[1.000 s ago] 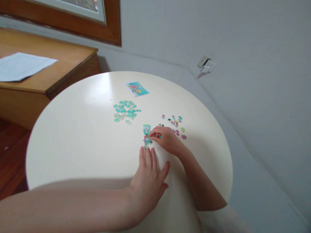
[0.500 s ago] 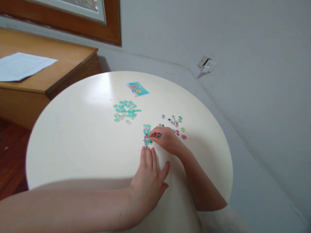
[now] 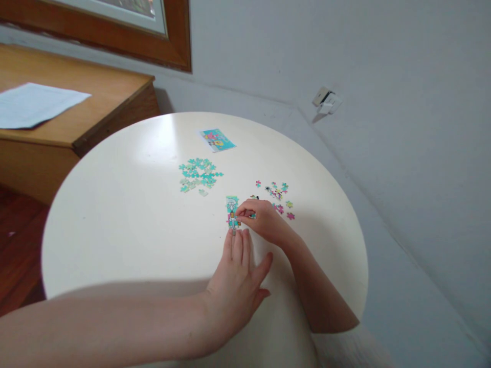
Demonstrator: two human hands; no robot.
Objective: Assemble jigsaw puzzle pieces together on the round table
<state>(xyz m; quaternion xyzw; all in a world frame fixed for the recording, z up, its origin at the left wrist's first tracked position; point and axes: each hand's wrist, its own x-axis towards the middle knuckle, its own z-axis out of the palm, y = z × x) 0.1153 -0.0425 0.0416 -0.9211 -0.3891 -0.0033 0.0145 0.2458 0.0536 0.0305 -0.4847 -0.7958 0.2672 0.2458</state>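
A small joined strip of puzzle pieces [image 3: 231, 209] lies near the middle of the round cream table [image 3: 115, 220]. My left hand [image 3: 238, 281] lies flat with fingers stretched out, its fingertips at the strip's near end. My right hand [image 3: 261, 219] is pinched on a teal puzzle piece against the strip's right side. A heap of teal pieces [image 3: 198, 175] lies further back to the left. Pink and dark loose pieces [image 3: 276, 193] lie just beyond my right hand.
A picture card [image 3: 217, 139] lies at the table's far side. A wooden desk [image 3: 95, 97] with a sheet of paper [image 3: 34, 105] stands at the left. A grey wall with a socket [image 3: 326, 101] runs along the right.
My left hand has slid a little forward and right, its fingertips now touching the strip's near end. My right hand stays pinched at the strip.
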